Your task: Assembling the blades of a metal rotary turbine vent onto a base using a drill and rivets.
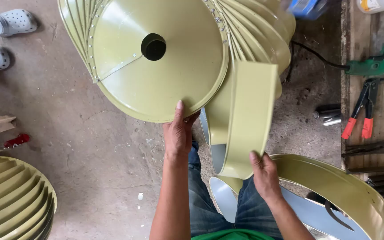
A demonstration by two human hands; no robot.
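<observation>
a: why does the left hand (178, 133) pinch the rim of the olive-green sheet-metal cone disc with a round centre hole (156, 58)?

b: thumb on top, fingers under; it seems to steady the finned ventilator assembly, which is propped above the person's knees over the concrete floor (90, 146).

a: and the right hand (265, 171)?

b: it is closed on the lower end of a curved olive-green metal blade (245, 120), held upright beside the disc's riveted edge, near the other overlapping fins.

a: materials?

b: thin painted steel, smooth and slightly glossy, pale grey inside. a wide olive-green metal ring (343, 186) lies near the right knee; red-handled pliers (361, 111) and a green power drill (378, 60) rest on the wooden bench (378, 133).
</observation>
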